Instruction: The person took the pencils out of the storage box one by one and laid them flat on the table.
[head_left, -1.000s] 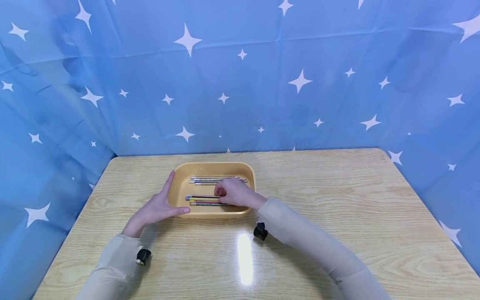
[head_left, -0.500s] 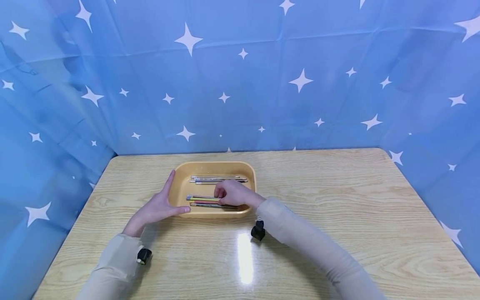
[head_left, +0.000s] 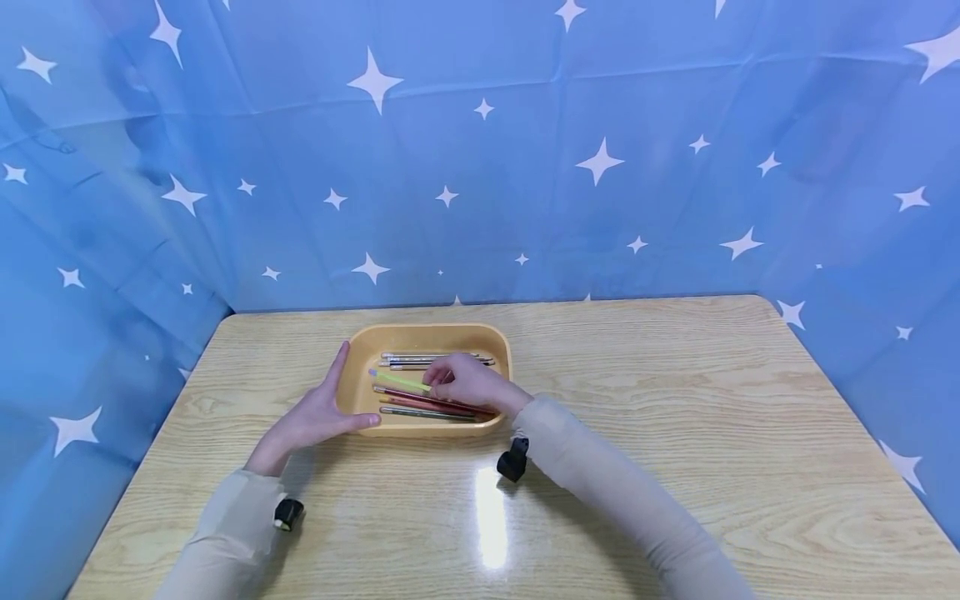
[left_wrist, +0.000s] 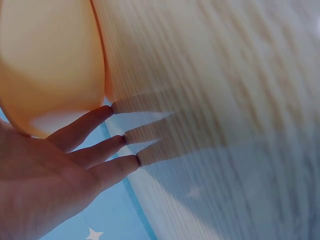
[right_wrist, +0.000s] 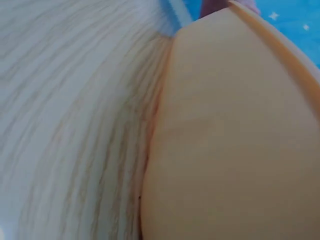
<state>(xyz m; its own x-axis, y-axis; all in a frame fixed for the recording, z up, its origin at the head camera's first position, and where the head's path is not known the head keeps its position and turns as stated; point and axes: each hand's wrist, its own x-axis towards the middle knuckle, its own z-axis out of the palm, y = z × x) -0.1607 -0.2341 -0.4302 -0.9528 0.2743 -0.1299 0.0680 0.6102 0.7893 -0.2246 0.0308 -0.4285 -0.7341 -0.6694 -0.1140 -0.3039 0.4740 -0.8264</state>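
Observation:
In the head view a yellow-orange plastic tray (head_left: pixel 420 432) sits toward the back of the table. My right hand (head_left: pixel 472 383) reaches inside and pinches a yellow-green pencil (head_left: pixel 402 381) between thumb and fingers; its left end is purple and its right end is hidden by the hand. Just in front lie several dark and reddish pencils (head_left: pixel 420 402). Another row of pencils (head_left: pixel 401 361) lies along the back. My left hand (head_left: pixel 318 412) rests at the tray's left front corner, thumb over the front rim. The left wrist view shows its fingers (left_wrist: pixel 112 172) straight beside the tray wall.
A pale wood-grain table (head_left: pixel 675 400) extends to both sides and in front of the tray. Behind it hangs a blue cloth (head_left: pixel 480 225) with white stars. Small black devices sit at both wrists, the right one (head_left: pixel 513 460) over the table. The tray's outer wall (right_wrist: pixel 225 125) fills much of the right wrist view.
My right hand has drawn the yellow-green pencil away from the front group, toward the back of the tray. The remaining front pencils have spread and tilted. My left hand has stayed in place.

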